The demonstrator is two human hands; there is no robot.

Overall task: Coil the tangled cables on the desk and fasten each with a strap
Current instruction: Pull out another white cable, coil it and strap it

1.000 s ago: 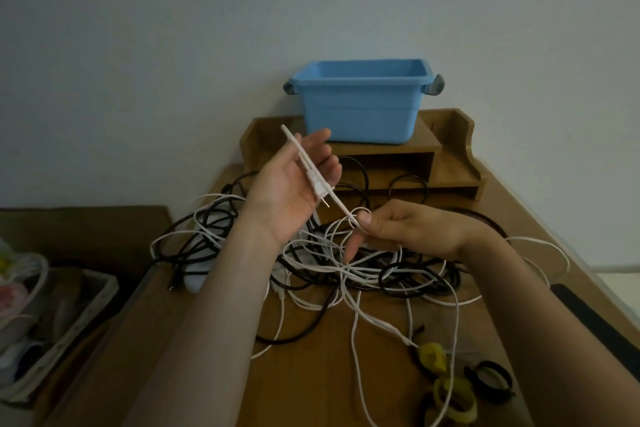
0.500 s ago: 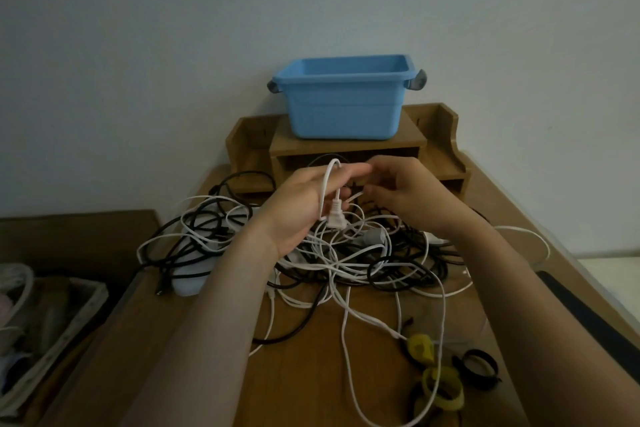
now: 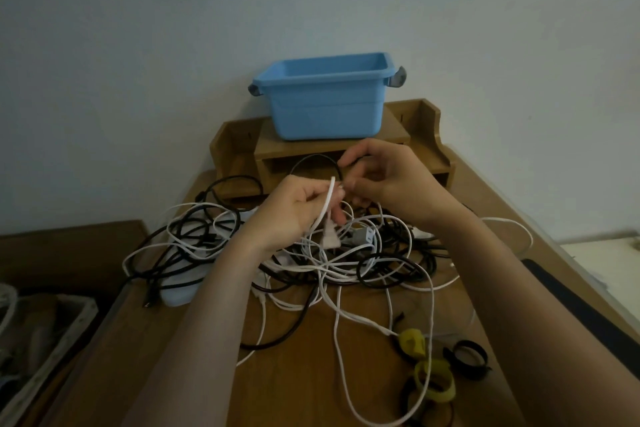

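The white cable (image 3: 327,205) is folded over in the left hand (image 3: 294,212) at mid-frame, with its plug (image 3: 330,239) dangling above the tangle (image 3: 346,267) on the table (image 3: 304,374). It looks light, limp and slick, so loops would likely spring open. Hold just behind the stiff plug. The left hand grips it. The right hand (image 3: 391,184) curls against the bend; whether it pinches, I cannot tell. Straps (image 3: 434,380) lie lower right.

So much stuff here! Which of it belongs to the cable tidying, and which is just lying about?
Job: white cable in the left hand, tangled cables, yellow straps, black strap.
Lying about: blue tub, wooden desk shelf.
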